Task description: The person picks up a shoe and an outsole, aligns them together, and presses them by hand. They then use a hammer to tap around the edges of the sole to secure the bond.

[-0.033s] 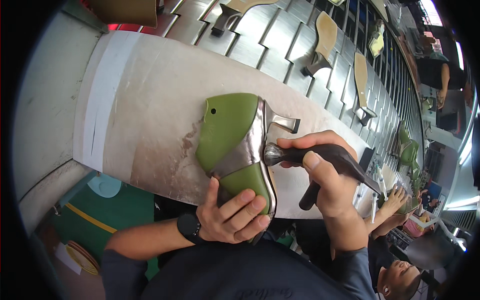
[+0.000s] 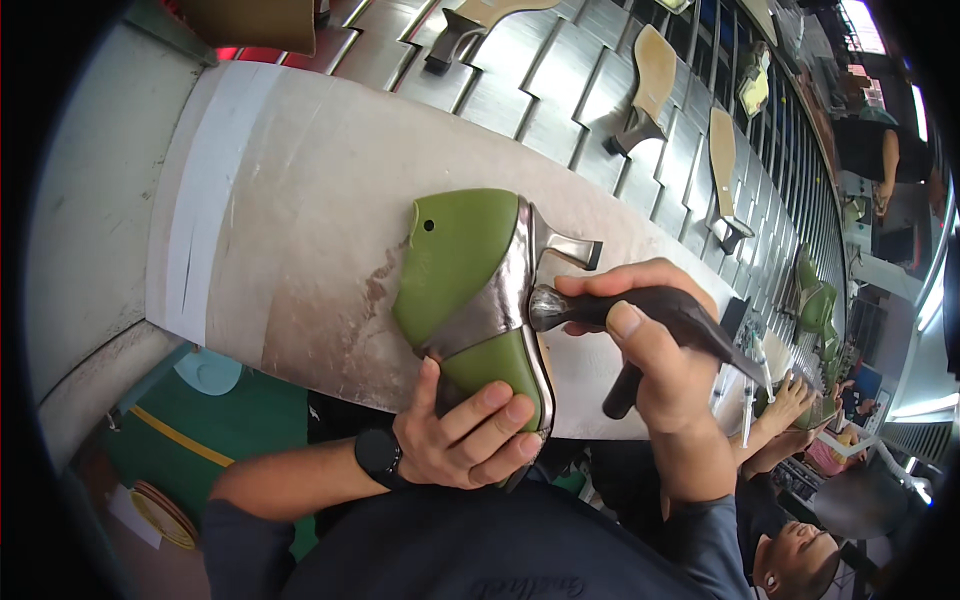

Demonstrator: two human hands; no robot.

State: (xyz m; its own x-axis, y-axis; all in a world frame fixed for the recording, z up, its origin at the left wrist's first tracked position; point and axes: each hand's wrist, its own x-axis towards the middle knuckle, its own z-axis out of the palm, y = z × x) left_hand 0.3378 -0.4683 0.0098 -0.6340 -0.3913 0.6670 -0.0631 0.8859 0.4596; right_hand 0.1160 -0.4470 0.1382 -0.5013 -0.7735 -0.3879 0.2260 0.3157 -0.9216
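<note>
A metallic grey shoe (image 2: 497,292) sits on a green plastic shoe last (image 2: 460,240), lying on its side with its heel (image 2: 570,250) pointing right. My left hand (image 2: 465,430) grips the toe end, fingers spread over the green last and the thumb side hidden beneath. In my right hand (image 2: 665,350) is a dark shoemaker's hammer (image 2: 675,310), fingers wrapped around it. The hammer's round, worn face meets the sole edge at the shoe's waist, just below the heel. A second dark end of the hammer hangs below my fingers.
The shoe rests over a stained pale worktable (image 2: 310,200). Beyond it runs a slatted metal conveyor (image 2: 560,90) carrying several tan soles with heels (image 2: 652,75). At right, a co-worker's hand (image 2: 790,400) is near green lasts (image 2: 815,300). A blue stool (image 2: 208,370) stands at lower left.
</note>
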